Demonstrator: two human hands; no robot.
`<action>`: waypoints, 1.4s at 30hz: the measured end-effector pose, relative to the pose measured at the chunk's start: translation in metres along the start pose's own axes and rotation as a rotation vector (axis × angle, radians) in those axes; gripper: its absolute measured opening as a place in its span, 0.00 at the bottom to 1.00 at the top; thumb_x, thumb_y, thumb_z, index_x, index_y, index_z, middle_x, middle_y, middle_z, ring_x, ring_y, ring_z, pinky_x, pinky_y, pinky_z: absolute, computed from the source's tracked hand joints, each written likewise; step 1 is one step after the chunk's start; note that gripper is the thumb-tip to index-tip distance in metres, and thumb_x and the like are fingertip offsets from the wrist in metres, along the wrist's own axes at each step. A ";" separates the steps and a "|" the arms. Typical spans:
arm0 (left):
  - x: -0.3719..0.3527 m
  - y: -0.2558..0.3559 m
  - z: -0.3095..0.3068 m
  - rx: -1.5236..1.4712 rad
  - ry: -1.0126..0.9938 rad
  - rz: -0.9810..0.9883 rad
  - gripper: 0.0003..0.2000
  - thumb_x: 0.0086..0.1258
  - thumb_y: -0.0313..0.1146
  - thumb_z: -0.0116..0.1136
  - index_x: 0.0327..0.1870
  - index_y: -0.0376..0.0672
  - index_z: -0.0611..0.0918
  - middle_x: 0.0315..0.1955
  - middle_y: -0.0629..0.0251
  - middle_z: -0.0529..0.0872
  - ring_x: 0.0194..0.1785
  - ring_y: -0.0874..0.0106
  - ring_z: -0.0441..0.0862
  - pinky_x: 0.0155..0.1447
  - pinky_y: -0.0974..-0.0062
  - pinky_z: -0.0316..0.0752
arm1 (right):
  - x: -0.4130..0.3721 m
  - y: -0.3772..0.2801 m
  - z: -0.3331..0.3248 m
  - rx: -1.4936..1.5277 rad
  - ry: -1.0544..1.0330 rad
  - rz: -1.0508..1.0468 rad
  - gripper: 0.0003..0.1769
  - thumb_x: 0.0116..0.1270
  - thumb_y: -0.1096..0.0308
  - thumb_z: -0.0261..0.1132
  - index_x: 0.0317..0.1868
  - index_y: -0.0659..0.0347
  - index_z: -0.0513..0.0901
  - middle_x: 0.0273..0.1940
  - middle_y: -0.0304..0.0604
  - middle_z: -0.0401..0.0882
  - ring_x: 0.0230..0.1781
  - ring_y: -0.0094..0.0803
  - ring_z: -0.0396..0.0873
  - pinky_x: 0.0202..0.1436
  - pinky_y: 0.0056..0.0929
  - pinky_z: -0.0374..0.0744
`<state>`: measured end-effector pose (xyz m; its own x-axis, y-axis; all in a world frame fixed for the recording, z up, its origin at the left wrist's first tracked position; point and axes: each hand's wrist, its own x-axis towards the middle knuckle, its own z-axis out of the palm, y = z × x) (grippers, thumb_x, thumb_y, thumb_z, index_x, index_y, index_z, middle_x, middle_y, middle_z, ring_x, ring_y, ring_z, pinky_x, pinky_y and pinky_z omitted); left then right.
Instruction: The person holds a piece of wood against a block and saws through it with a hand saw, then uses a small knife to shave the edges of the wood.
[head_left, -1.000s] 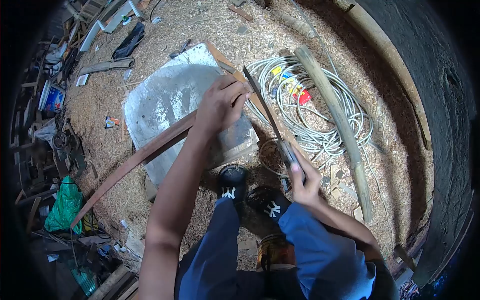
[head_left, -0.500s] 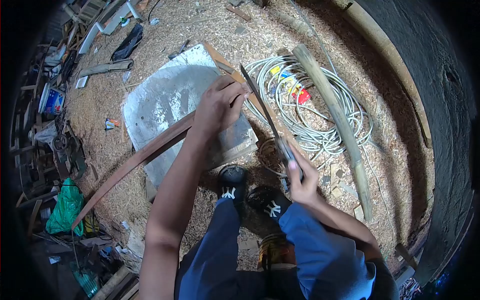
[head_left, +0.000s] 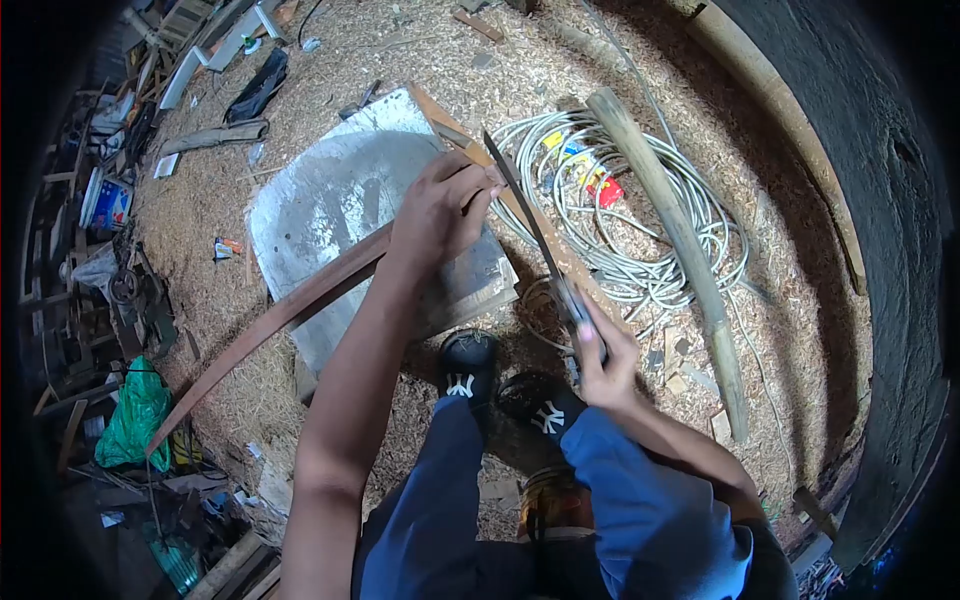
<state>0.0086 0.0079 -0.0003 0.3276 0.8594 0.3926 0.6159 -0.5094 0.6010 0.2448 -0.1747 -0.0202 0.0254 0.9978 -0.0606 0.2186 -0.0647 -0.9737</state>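
My left hand is closed on a long reddish-brown wooden strip, pressing it near its far end over a low work surface with a scuffed metallic top. From there the strip slants down to the left, past the edge of that surface. In my right hand is a handsaw, gripped by its handle. Its narrow dark blade points up and away, with the upper part close beside my left fingertips and the strip's end. A second, lighter board lies beneath the blade.
Right of the work surface lies a coil of pale cable, with a round pole across it. Wood shavings cover the floor. My shoes are just below the work surface. A green plastic bag and scrap lie at left.
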 end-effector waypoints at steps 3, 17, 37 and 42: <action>-0.004 -0.002 0.003 0.044 0.002 -0.014 0.04 0.66 0.27 0.71 0.37 0.40 0.86 0.40 0.56 0.88 0.45 0.54 0.88 0.49 0.60 0.82 | -0.024 0.004 -0.020 0.048 -0.043 0.115 0.25 0.80 0.71 0.60 0.74 0.68 0.76 0.43 0.43 0.89 0.32 0.16 0.75 0.37 0.20 0.77; 0.000 -0.004 0.001 0.015 -0.009 0.003 0.04 0.66 0.28 0.72 0.37 0.40 0.87 0.40 0.55 0.88 0.44 0.53 0.87 0.49 0.60 0.82 | -0.017 0.007 -0.008 0.019 -0.026 -0.016 0.25 0.81 0.71 0.59 0.75 0.68 0.75 0.49 0.46 0.90 0.32 0.15 0.73 0.35 0.20 0.75; 0.000 -0.004 0.002 -0.001 -0.017 -0.052 0.05 0.65 0.27 0.72 0.40 0.42 0.88 0.40 0.55 0.88 0.43 0.54 0.87 0.48 0.60 0.82 | 0.005 -0.003 0.002 -0.010 0.021 -0.037 0.24 0.81 0.72 0.59 0.73 0.70 0.77 0.37 0.42 0.87 0.30 0.18 0.75 0.36 0.22 0.76; 0.001 -0.005 -0.001 -0.040 -0.022 -0.016 0.05 0.65 0.27 0.72 0.39 0.42 0.87 0.40 0.55 0.88 0.43 0.54 0.87 0.48 0.60 0.82 | 0.063 -0.011 0.032 -0.035 0.094 -0.185 0.23 0.81 0.68 0.61 0.70 0.73 0.78 0.59 0.63 0.87 0.56 0.33 0.87 0.60 0.31 0.81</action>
<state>0.0053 0.0111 -0.0022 0.3342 0.8680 0.3674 0.5920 -0.4966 0.6348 0.2127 -0.1107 -0.0207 0.0719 0.9875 0.1405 0.2620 0.1172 -0.9579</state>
